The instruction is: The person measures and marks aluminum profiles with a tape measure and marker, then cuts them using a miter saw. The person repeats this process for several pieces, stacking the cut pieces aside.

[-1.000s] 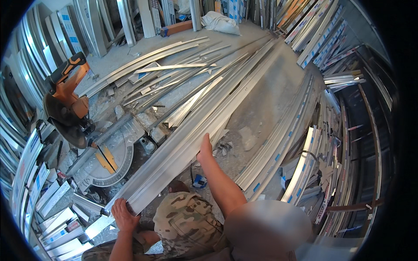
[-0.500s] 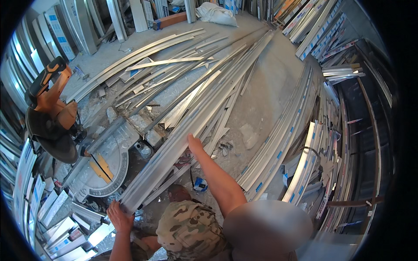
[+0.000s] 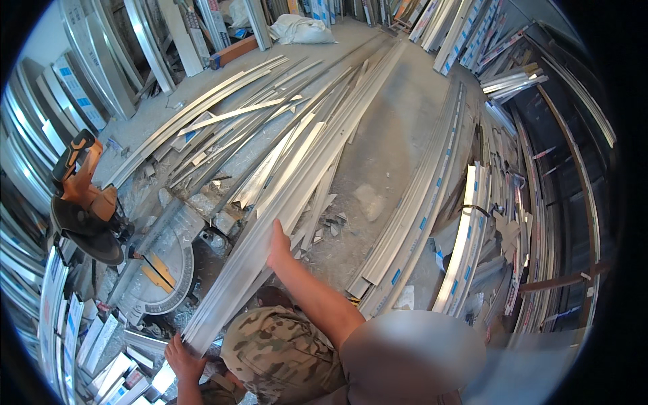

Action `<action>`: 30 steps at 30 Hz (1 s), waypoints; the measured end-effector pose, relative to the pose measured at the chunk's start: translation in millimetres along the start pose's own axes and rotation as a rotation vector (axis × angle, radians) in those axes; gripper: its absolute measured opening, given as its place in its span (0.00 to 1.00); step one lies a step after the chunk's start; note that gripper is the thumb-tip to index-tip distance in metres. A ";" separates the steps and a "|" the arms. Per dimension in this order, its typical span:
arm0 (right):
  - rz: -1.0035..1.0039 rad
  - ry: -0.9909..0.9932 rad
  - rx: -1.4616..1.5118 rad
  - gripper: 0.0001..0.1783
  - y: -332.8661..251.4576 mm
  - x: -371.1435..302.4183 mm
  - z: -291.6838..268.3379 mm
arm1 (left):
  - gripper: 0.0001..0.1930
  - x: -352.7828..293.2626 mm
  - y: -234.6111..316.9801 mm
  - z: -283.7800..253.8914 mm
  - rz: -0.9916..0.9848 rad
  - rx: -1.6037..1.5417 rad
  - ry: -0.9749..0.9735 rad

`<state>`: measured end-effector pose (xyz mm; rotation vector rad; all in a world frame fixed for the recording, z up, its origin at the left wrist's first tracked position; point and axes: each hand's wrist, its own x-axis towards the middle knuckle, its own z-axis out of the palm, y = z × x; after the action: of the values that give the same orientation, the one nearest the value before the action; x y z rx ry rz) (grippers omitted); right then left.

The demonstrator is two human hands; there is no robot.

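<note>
Several long silvery metal profiles lie together and run from near my body toward the far middle. At their near end, my left hand is closed around the edge, fingers bent over it. Farther along, my right hand grips their right side, the thumb on top and the other fingers mostly hidden. To the left stands a mitre saw with an orange and black body, its blade head raised. Its round grey saw table has a yellow insert and sits beside the profiles.
More metal strips and offcuts lie on the floor beyond the saw. Long profiles line the right side, near a dark rack. Short offcuts are heaped at lower left. A white sack rests at the back.
The view has shifted. My right hand, still on the profiles, appears nearer to me and farther left; the profiles look rolled to a flatter angle. A blue tape measure no longer shows.
</note>
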<state>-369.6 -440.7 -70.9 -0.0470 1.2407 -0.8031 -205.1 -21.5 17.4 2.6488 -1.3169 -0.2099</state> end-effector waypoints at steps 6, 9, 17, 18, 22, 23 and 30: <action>-0.095 0.026 0.021 0.44 3.9 -9.2 -46.4 | 0.54 -16.4 -8.1 -3.4 0.085 0.017 -0.020; -0.154 0.011 0.094 0.44 -2.8 -24.3 -55.1 | 0.53 -12.9 -4.8 -16.8 0.124 0.031 -0.055; -0.133 -0.007 0.176 0.36 -40.3 -27.6 -88.4 | 0.52 10.4 22.4 -30.4 0.236 0.057 -0.096; -0.105 -0.023 0.188 0.35 -47.3 -30.6 -88.8 | 0.52 11.1 29.5 -28.3 0.227 0.067 -0.084; -0.175 -0.056 0.264 0.34 -78.6 -25.5 -80.7 | 0.51 36.2 51.9 -29.6 0.259 0.043 -0.069; -0.188 -0.071 0.294 0.35 -81.6 -26.1 -78.1 | 0.50 43.2 54.9 -33.6 0.274 0.057 -0.046; -0.354 0.001 0.355 0.31 -145.9 19.2 -62.0 | 0.51 105.3 113.3 -47.9 0.278 0.007 -0.150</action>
<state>-495.9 -534.5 -44.0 0.0231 1.0883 -1.3218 -220.1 -168.4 83.8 2.4581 -1.7157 -0.3706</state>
